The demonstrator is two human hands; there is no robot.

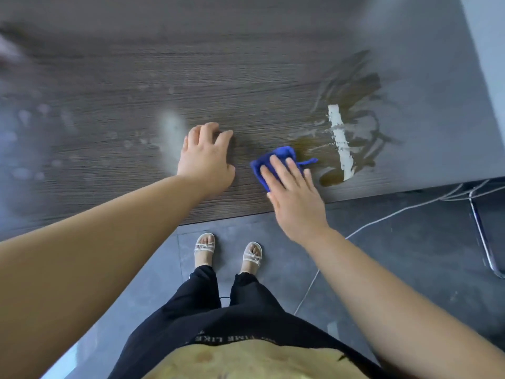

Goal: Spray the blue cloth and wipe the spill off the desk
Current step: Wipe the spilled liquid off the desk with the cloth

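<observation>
A right hand, fingers straight, presses a crumpled blue cloth onto the dark wood-grain tabletop near its front edge, at the rim of a streaky brown spill toward the right corner. The left hand rests alongside, fingers loosely bent, holding nothing. Lettering on a black garment partly reads "TIME LIKE".

Tally:
- crumpled blue cloth: one
- smeared brown liquid spill: one
- dark wood-grain desk: one
- bare hands: two, left hand and right hand
- white strappy sandals: two
</observation>
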